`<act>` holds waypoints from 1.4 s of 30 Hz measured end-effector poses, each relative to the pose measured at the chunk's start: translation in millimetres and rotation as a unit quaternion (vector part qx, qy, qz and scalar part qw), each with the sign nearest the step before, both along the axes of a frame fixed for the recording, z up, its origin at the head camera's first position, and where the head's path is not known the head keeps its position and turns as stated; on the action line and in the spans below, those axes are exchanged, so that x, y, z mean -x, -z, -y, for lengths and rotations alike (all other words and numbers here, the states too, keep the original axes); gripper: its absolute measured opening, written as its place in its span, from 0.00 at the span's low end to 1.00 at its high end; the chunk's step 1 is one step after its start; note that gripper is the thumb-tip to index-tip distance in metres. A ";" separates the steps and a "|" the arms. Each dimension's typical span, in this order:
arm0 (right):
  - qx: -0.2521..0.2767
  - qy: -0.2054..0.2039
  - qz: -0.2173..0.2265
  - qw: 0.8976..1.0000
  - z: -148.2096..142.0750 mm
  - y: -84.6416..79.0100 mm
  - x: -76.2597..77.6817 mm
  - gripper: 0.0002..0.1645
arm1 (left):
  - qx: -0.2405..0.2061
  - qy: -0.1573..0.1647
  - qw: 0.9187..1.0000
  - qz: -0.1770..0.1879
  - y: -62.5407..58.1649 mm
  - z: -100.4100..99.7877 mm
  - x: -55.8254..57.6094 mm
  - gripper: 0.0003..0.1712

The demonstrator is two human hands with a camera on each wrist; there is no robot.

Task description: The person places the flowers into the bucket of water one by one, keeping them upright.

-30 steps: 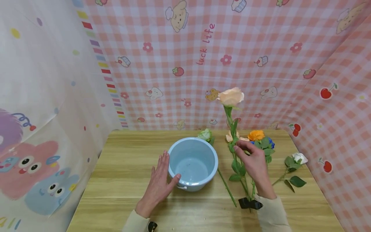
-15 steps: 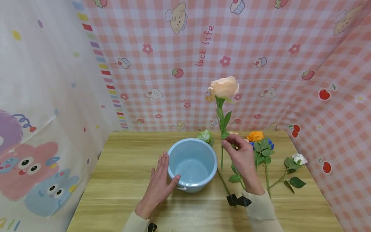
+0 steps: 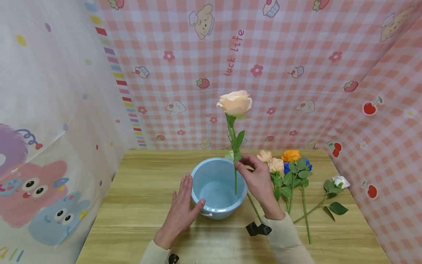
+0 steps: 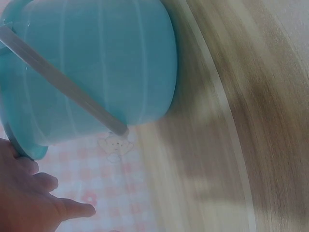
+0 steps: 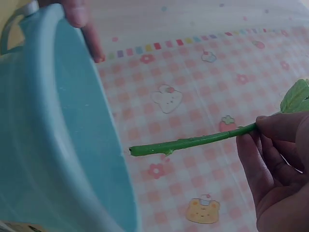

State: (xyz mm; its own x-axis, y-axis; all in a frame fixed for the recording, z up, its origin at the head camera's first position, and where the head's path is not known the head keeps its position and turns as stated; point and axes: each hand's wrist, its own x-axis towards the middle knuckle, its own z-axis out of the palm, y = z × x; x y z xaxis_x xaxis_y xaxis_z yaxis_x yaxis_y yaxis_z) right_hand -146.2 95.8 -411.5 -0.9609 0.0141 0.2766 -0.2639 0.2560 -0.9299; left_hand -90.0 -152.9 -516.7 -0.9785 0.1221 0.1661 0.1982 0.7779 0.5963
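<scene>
My right hand (image 3: 258, 179) pinches the green stem of a peach rose (image 3: 235, 103) between thumb and fingers. The bloom stands upright, high over the table. In the right wrist view the cut end of the stem (image 5: 193, 142) points at the mouth of a light blue bucket (image 5: 46, 121), just short of its rim. From the head view, that stem overlaps the bucket's opening. My left hand (image 3: 179, 207) rests straight-fingered against the left rim of the bucket (image 3: 202, 211). A grey handle (image 4: 67, 87) hangs down the bucket's side in the left wrist view.
Right of the bucket lie more peach roses (image 3: 276, 165), an orange rose (image 3: 291, 156) and blue flowers (image 3: 287, 168). A white rose (image 3: 341, 181) lies farther right. Behind the bucket a pale green rose (image 3: 229, 154) is partly hidden. A patterned cloth (image 3: 184, 91) hangs behind the table (image 3: 145, 176).
My right hand has carried the peach rose leftward, away from the other flowers to over the bucket's opening. My left hand has stayed at the rim.
</scene>
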 end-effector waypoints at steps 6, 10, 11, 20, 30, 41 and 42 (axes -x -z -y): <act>-0.016 -0.008 -0.006 1.000 8.0 16.5 3.2 0.11 | 0.004 0.000 1.000 -0.004 0.1 0.2 1.7 0.53; -0.033 -0.020 0.003 0.999 11.0 27.3 3.2 0.09 | -0.001 0.002 1.000 0.001 -1.1 0.1 0.3 0.53; -0.036 -0.023 0.006 0.999 11.9 30.0 3.0 0.09 | 0.000 0.002 1.000 0.001 -0.8 0.1 0.3 0.53; -0.081 -0.049 -0.004 0.995 20.0 49.7 2.2 0.06 | 0.001 0.002 1.000 0.007 -0.4 0.1 -0.3 0.53; -0.162 -0.068 -0.022 0.984 26.8 58.2 4.1 0.05 | 0.004 0.003 1.000 0.007 -0.4 -0.2 0.0 0.52; -0.220 -0.100 0.019 0.970 33.0 53.5 8.1 0.05 | 0.005 0.005 1.000 0.004 -0.4 -0.2 0.0 0.53; -0.225 -0.104 0.020 0.969 33.4 53.3 9.0 0.05 | 0.003 0.006 1.000 0.002 -0.4 -0.1 0.0 0.53</act>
State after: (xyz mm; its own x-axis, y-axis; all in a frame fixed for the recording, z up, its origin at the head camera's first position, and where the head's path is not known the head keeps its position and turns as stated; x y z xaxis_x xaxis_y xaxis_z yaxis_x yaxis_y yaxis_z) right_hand -155.1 62.4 -464.8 -0.9400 -0.2942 0.1729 -0.3198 0.5830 -0.7469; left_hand -90.0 -152.8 -516.3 -0.9778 0.1342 0.1611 0.2046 0.7796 0.5920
